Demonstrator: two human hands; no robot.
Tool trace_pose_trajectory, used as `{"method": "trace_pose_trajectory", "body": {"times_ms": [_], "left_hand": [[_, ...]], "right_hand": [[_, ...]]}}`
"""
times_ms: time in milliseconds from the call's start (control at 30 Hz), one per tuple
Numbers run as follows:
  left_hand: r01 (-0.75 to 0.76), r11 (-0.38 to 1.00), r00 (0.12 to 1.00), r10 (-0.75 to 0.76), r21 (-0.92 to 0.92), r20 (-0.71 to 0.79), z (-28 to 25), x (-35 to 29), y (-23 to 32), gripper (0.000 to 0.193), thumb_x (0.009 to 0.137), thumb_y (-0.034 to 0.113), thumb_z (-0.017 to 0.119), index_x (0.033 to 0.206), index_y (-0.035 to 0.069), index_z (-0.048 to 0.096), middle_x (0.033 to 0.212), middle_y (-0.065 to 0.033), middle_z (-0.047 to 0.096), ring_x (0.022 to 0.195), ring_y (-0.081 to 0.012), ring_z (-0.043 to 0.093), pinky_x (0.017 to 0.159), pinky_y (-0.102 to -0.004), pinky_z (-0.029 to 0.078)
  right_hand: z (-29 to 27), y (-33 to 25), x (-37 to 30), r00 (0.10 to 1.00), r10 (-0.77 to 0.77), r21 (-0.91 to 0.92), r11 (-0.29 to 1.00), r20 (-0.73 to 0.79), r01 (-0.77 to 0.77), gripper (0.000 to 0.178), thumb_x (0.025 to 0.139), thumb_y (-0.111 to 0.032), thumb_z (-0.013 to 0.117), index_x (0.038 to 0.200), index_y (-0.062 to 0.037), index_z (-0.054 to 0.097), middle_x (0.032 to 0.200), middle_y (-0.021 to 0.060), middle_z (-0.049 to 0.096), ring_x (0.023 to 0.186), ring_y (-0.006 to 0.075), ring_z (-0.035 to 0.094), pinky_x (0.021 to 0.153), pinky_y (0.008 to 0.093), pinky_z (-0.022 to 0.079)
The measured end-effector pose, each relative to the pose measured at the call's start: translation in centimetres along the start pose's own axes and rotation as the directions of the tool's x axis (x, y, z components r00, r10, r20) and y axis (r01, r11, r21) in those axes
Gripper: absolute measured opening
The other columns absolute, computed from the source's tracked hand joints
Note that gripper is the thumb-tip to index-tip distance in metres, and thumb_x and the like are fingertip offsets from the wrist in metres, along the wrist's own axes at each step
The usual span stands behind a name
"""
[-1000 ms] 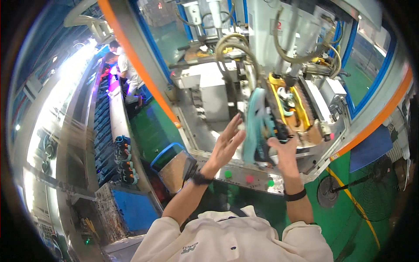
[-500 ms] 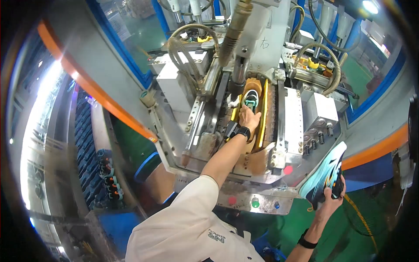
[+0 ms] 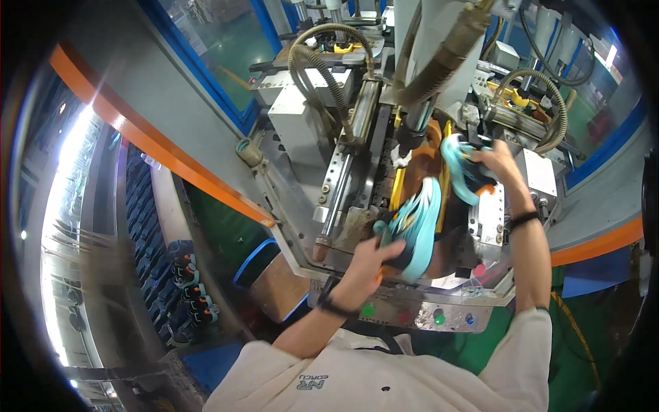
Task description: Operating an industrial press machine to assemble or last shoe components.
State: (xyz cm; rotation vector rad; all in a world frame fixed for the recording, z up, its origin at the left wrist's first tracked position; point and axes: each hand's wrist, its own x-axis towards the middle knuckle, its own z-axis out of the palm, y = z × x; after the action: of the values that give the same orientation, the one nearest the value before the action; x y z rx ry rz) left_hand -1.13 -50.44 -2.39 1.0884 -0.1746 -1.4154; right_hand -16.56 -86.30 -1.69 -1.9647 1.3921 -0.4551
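Note:
My left hand [image 3: 360,275] grips a teal and black sneaker [image 3: 424,226] by its dark collar end, over the front of the press. Held in my right hand [image 3: 502,168] is another teal sneaker [image 3: 454,165], up beside the press bed with its fingers wrapped around the black upper; motion blurs it. Between and behind the two shoes lies the brown-lined pressing bed [image 3: 427,154] with yellow side strips. A dark press rod [image 3: 414,127] hangs down over that bed. The two sneakers partly hide the bed's front and right side.
A metal cylinder [image 3: 336,199] and a white block [image 3: 298,113] flank the bed's left. Coloured buttons line the front panel [image 3: 419,317]. Orange curved rails [image 3: 158,161] border the machine. At left, a rack [image 3: 147,233] carries several dark shoes; a brown board [image 3: 278,288] sits beside the press.
My left hand has drawn back from the bed, now with a sneaker in it. My right hand has swung its sneaker from the lower right up to the bed's right side. The view has shifted.

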Motion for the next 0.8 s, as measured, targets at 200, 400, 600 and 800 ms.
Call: {"method": "trace_pose_trajectory", "body": {"times_ms": [200, 400, 600, 800], "left_hand": [[-0.199, 0.980, 0.932, 0.197, 0.025, -0.304, -7.9, -16.1, -1.0, 0.050, 0.083, 0.005, 0.070, 0.129, -0.006, 0.051, 0.113, -0.0081, 0.064, 0.098, -0.0143, 0.064, 0.087, -0.0281, 0.052], [-0.465, 0.884, 0.600, 0.357, 0.051, -0.716, -11.9, -25.3, -5.7, 0.029, 0.087, 0.009, 0.069, 0.113, 0.000, 0.059, 0.091, -0.0023, 0.067, 0.067, -0.0071, 0.060, 0.054, -0.0192, 0.045], [-0.544, 0.839, 0.396, 0.290, 0.031, -0.871, -12.1, -27.6, -10.0, 0.020, 0.088, 0.012, 0.069, 0.103, 0.002, 0.061, 0.086, -0.0033, 0.067, 0.062, -0.0096, 0.061, 0.047, -0.0199, 0.042], [-0.513, 0.857, 0.520, 0.267, -0.046, -0.811, -10.5, -26.7, -10.2, 0.024, 0.086, 0.010, 0.070, 0.106, -0.002, 0.061, 0.093, -0.0086, 0.070, 0.073, -0.0142, 0.069, 0.053, -0.0210, 0.051]], "right_hand": [[18.5, -0.4, 4.1, 0.969, -0.169, -0.299, 0.948, -0.181, 0.110, 0.043, 0.076, -0.024, 0.066, 0.104, 0.0061, 0.054, 0.101, 0.0299, 0.066, 0.098, 0.0430, 0.065, 0.088, 0.0479, 0.052], [21.0, -3.1, 1.0, 0.953, -0.186, -0.295, 0.949, -0.241, 0.111, 0.061, 0.078, -0.015, 0.069, 0.127, 0.0014, 0.037, 0.099, 0.0277, 0.065, 0.097, 0.0452, 0.064, 0.082, 0.0506, 0.053], [21.1, -5.6, -24.7, 0.549, -0.792, 0.065, 0.554, -0.267, 0.830, 0.024, 0.075, -0.002, 0.065, 0.098, -0.0068, 0.064, 0.088, 0.0129, 0.064, 0.080, 0.0299, 0.062, 0.069, 0.0406, 0.051], [35.5, 7.3, -32.2, 0.689, -0.665, 0.115, 0.738, 0.288, 0.665, 0.028, 0.086, -0.015, 0.060, 0.113, -0.0080, 0.057, 0.107, 0.0093, 0.054, 0.102, 0.0320, 0.056, 0.076, 0.0447, 0.052]]}}
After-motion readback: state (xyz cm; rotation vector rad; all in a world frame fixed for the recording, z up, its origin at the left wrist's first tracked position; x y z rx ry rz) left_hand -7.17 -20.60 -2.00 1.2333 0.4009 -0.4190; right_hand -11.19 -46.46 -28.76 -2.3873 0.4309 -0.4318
